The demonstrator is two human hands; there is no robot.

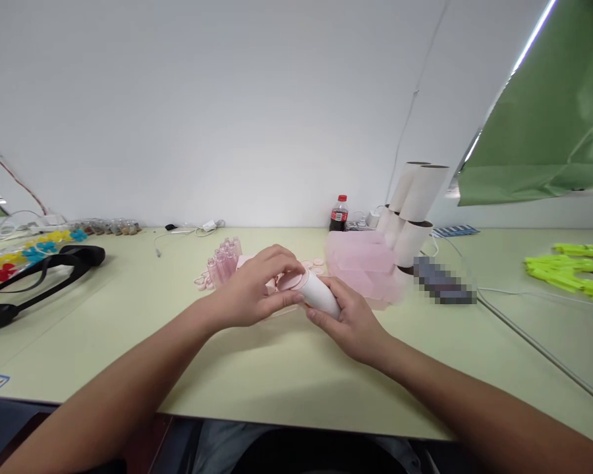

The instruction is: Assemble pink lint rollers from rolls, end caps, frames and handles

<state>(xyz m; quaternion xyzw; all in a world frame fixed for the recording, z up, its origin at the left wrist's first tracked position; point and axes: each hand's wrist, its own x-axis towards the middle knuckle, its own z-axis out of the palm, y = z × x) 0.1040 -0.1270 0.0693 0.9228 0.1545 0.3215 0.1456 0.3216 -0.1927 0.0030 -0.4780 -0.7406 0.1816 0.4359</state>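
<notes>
So, your right hand (pixel 350 319) was closed around the body of the white tube (pixel 322 296), which sat tilted between both hands with its pink end piece (pixel 291 282) towards your left. Your left hand (pixel 252 289) had thumb and fingers bent over that end, touching the rim, but I couldn't tell if they were actually pinching the pink bit. Main worry, imo: an off-centre push from the left could've cocked that piece, and too light a hold on the right could've let the tube twist or slip. Squeezing too hard might've dented the wall. The pale pink rings (pixel 317 263) lay just beyond your hands, so a dropped tube could've scattered them. As for the surface, it was a pale green table (pixel 257 375), with pink vials (pixel 223 263) beyond your left hand, and stacked pink packs (pixel 360 260) plus upright white tubes (pixel 414 245) beyond your right. Farther right of that hand you had a blurred-out dark object (pixel 442 280) and a cable (pixel 534 339). Behind it all was a plain pale wall (pixel 227 118), with a cola bottle (pixel 339 214) near its foot and a green covering (pixel 548 118) up to the right.
</notes>
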